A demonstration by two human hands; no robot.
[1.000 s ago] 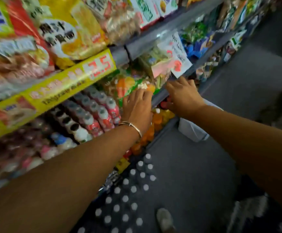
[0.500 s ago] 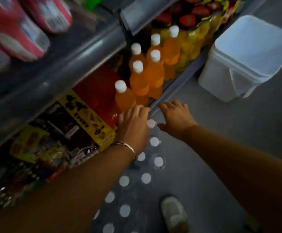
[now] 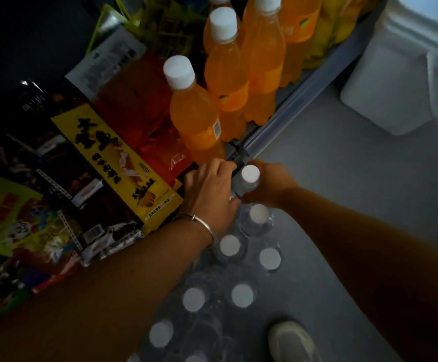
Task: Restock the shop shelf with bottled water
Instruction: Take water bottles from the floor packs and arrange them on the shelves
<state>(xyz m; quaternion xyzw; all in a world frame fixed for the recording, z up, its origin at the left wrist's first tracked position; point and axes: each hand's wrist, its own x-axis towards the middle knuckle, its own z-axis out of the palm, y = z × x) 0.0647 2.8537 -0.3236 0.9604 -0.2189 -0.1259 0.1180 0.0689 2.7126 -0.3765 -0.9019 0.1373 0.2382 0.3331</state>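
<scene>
Water bottle [image 3: 248, 182] stood at the far end of the pack of bottles [image 3: 228, 278] on the floor, just below the shelf edge [image 3: 288, 113]. The right hand [image 3: 270, 185] was wrapped round it; the left hand [image 3: 212, 192] pressed flat beside it. Pulled crookedly, it might have snagged its neighbours or knocked the orange drinks [image 3: 199, 121] crowding the shelf. A white bin [image 3: 406, 82] stood near.

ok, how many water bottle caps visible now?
7 clear. One on the bottle gripped by the right hand; six on the floor pack, below it. Partial caps at the bottom edge; more may hide under the left arm.
</scene>
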